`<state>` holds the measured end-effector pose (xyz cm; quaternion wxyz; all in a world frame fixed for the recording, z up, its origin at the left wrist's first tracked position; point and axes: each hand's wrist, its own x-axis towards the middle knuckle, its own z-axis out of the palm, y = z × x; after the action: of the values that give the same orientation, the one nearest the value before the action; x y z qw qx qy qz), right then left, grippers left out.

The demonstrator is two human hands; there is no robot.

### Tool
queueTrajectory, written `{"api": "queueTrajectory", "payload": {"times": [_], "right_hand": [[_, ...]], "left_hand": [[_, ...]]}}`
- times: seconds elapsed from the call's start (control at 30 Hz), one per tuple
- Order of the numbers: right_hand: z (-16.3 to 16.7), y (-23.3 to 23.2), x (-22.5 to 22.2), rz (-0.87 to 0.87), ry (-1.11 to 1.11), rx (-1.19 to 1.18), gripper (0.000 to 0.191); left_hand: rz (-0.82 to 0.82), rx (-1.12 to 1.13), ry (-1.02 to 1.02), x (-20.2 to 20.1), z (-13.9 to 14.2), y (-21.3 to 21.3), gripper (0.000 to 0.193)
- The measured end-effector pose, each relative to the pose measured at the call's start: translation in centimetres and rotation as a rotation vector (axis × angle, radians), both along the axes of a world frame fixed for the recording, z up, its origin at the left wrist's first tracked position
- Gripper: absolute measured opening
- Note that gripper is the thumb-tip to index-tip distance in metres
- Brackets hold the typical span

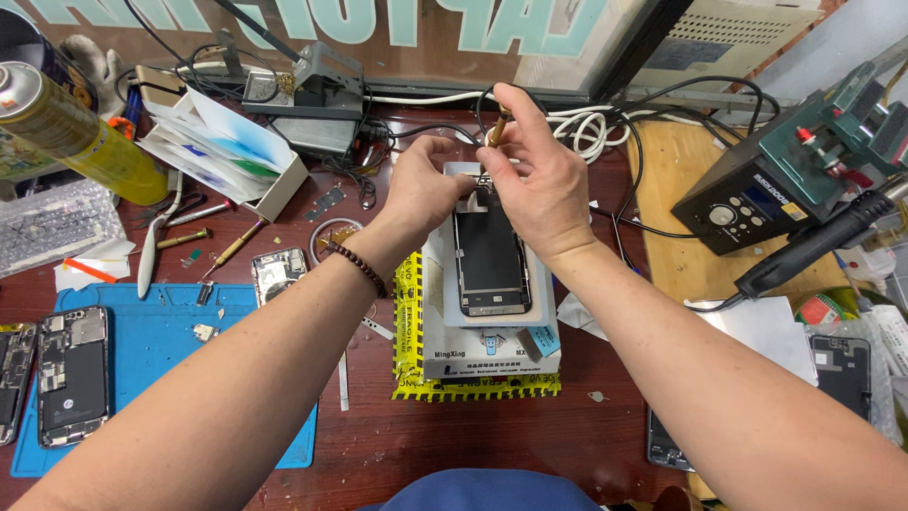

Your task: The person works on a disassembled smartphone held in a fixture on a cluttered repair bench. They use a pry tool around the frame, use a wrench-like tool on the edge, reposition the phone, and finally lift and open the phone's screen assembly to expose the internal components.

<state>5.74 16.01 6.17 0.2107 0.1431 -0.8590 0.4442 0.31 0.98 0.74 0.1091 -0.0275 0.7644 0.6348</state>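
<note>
A black phone screen (490, 260) lies on a white pad (539, 312) set on a yellow-and-black taped block (407, 312) at the middle of the bench. My left hand (421, 189) rests at the screen's top left edge, fingers curled down onto it. My right hand (539, 175) hovers over the top edge and pinches a thin brass-coloured tool (497, 128), its tip pointing down at the screen's top. A beaded bracelet (359, 267) circles my left wrist.
A blue mat (161, 360) at left carries opened phones (73, 374). Tweezers (151, 251), a paper-filled box (232, 151), a yellow spray can (76, 128), a hot-air station (747, 199) with its black handpiece (813, 246) and cables (586, 128) crowd the bench.
</note>
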Motion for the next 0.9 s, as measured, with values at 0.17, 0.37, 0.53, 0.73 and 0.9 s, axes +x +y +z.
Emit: {"api": "queueTrajectory", "payload": {"times": [0.17, 0.37, 0.53, 0.73, 0.9], "right_hand": [[1.4, 0.2, -0.1, 0.007, 0.080, 0.029, 0.043], [2.7, 0.0, 0.0, -0.005, 0.096, 0.103, 0.036], [3.0, -0.2, 0.4, -0.017, 0.121, 0.153, 0.038], [3.1, -0.1, 0.6, -0.011, 0.122, 0.123, 0.041], [3.4, 0.1, 0.8, 0.027, 0.075, 0.055, 0.043]], "left_hand": [[-0.008, -0.028, 0.090, -0.1, -0.4, 0.1, 0.058], [0.097, 0.247, -0.190, 0.0, -0.4, -0.4, 0.038], [0.123, 0.461, -0.459, 0.3, -0.6, -1.9, 0.026], [0.018, 0.386, -0.490, 1.0, -0.4, -1.9, 0.025], [0.068, 0.290, -0.473, 1.1, 0.0, -1.1, 0.029]]}}
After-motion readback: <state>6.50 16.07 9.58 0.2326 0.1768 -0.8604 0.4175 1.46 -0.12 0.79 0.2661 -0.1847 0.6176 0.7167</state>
